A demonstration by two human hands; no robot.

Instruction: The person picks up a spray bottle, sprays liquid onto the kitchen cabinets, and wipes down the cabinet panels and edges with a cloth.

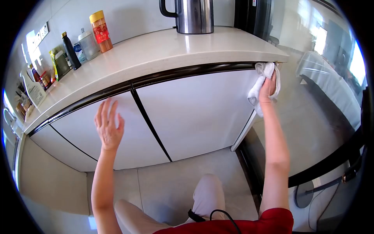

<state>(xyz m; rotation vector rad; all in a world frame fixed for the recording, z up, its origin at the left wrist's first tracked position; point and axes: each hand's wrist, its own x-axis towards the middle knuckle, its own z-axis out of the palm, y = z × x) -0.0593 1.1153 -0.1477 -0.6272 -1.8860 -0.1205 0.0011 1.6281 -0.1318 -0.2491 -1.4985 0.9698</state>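
My right hand [268,86] is closed on a white cloth [255,91], pressed at the right end of the cabinet front, just under the countertop's corner. Folds of the cloth hang below and around the fingers. My left hand [108,126] holds nothing; its fingers are apart and point up in front of the left white cabinet door [83,132]. Whether it touches the door, I cannot tell. A larger white door [198,109] lies between the two hands. Along the top of the doors runs a dark, shiny strip [187,71].
On the pale countertop [156,50] stand a steel jug [194,15], a yellow-capped jar [101,33], a dark bottle [71,51] and several other containers at the left. A plastic-covered item [331,85] is at the right. My knees are close to the doors.
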